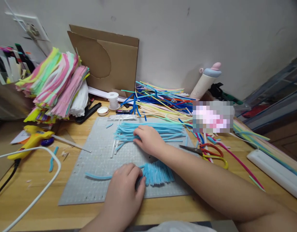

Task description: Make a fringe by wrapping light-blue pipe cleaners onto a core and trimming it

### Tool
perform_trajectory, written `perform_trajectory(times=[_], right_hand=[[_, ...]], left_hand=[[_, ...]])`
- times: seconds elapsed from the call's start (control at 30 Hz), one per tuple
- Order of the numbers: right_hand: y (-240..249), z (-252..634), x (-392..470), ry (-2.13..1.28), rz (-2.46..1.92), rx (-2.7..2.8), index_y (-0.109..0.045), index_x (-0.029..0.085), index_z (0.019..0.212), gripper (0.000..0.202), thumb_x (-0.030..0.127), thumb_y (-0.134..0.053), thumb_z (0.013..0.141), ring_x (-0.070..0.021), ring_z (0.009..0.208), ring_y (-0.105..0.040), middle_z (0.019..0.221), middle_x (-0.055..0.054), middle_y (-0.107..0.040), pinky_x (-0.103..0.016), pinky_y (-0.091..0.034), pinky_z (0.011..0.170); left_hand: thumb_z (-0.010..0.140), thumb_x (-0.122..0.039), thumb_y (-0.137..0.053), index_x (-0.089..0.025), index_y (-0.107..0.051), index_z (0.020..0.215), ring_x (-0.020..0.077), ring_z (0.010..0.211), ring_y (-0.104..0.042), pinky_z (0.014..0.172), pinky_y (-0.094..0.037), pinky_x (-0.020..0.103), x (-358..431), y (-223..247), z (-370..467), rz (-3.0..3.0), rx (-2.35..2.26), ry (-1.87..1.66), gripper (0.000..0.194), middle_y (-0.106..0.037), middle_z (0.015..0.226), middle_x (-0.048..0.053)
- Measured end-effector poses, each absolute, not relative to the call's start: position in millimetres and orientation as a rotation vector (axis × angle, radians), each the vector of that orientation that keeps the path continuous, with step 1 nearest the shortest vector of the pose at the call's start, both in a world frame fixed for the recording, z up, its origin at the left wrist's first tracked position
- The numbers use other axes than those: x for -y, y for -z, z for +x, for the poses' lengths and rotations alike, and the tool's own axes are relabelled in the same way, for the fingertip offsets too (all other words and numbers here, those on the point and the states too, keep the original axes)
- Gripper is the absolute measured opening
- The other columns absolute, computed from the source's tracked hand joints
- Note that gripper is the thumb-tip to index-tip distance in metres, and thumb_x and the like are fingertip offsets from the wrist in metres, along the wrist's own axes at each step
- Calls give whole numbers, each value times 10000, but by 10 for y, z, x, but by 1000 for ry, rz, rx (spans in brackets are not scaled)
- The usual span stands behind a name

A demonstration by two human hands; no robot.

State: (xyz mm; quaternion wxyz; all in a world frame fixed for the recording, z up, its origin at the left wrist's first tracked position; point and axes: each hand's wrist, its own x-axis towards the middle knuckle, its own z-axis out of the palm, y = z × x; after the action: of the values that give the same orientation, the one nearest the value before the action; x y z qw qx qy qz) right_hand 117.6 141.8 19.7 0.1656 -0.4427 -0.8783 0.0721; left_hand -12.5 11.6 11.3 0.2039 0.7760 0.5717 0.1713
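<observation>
Desk (47, 214), left hand (125, 182) pinching blue fringe (159, 174), right hand (149, 140) outstretched over stems (174, 129), grip unclear

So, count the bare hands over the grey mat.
2. The left hand is at the left end of the fringe of short blue strips; the right hand is farther back, at the long blue strips. No others show.

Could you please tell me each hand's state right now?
Left hand: curled at the blue fringe; grip cannot be told.
Right hand: curled at the long blue strips; grip cannot be told.
</observation>
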Motion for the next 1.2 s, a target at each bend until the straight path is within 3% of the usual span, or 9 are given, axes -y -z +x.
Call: perform_trajectory(times=[0.13, 0.27, 0.63, 0.7, 0.83, 0.93, 1.07, 1.13, 1.2], right_hand=[[-195, 1095, -1552, -597, -1284, 2350, -602, 156, 741, 15, 163, -594, 751, -166, 807, -507, 817, -36, -574, -284, -360, 727], [-302, 1092, -1681, -982, -1258, 2207, -581, 155, 721, 15, 162, -573, 732, -107, 641, -495, 671, 22, -547, -221, -378, 610], [-379, 1104, -1831, -1112, -1263, 2055, -549, 151, 632, 112, 214, -617, 695, -85, 540, -453, 572, 41, -510, -210, -344, 516], [-364, 1103, -1855, -1127, -1243, 2017, -576, 143, 704, 13, 149, -586, 707, -82, 553, -473, 582, 44, -516, -206, -369, 541], [-412, 1104, -1926, -1198, -1153, 1886, -602, 127, 985, 264, 65, -514, 744, -89, 619, -551, 682, 19, -579, -225, -444, 639], [-658, 1123, -1862, -1044, -1107, 1840, -624, 145, 974, 223, 114, -504, 789, -110, 654, -571, 768, -11, -618, -249, -461, 655], [-1172, 1191, -1409, -365, -951, 2091, -630, 194, 925, 192, 219, -444, 881, -163, 936, -557, 937, -26, -607, -270, -411, 803], [-1298, 1241, -1106, -195, -1075, 2317, -615, 206, 816, 199, 200, -427, 883, -177, 876, -559, 825, -22, -598, -263, -395, 738], [-1240, 1305, -856, -199, -1203, 2503, -586, 207, 776, 152, 175, -461, 855, -153, 691, -545, 700, -15, -581, -247, -371, 626]], left_hand=[[844, -196, -463, -203, -532, 779, 214, 786, -510, 699, -365, 354, -120, -105, -132, 2161, -1587, -485, 95, -567, 808, 29], [841, -188, -466, -202, -526, 773, 208, 773, -506, 688, -364, 348, -126, -103, -141, 2154, -1571, -487, 92, -563, 802, 27], [840, -192, -461, -201, -516, 759, 207, 766, -503, 676, -363, 342, -137, -104, -148, 2151, -1569, -492, 98, -557, 791, 30], [839, -195, -464, -201, -514, 757, 207, 766, -504, 676, -363, 342, -133, -109, -146, 2150, -1566, -492, 96, -559, 791, 31], [839, -197, -464, -201, -519, 759, 209, 769, -508, 681, -366, 345, -129, -120, -146, 2158, -1565, -489, 98, -561, 789, 32], [839, -193, -462, -204, -519, 753, 207, 759, -511, 671, -371, 340, -131, -120, -149, 2157, -1566, -494, 103, -562, 782, 31], [831, -188, -471, -204, -534, 760, 210, 765, -525, 682, -384, 346, -136, -106, -155, 2153, -1551, -525, 96, -576, 790, 39], [831, -188, -473, -203, -543, 766, 214, 780, -535, 697, -391, 351, -135, -98, -156, 2146, -1538, -542, 97, -585, 801, 43], [832, -192, -476, -204, -555, 806, 220, 813, -545, 723, -396, 359, -132, -93, -153, 2133, -1538, -560, 84, -597, 837, 48]])
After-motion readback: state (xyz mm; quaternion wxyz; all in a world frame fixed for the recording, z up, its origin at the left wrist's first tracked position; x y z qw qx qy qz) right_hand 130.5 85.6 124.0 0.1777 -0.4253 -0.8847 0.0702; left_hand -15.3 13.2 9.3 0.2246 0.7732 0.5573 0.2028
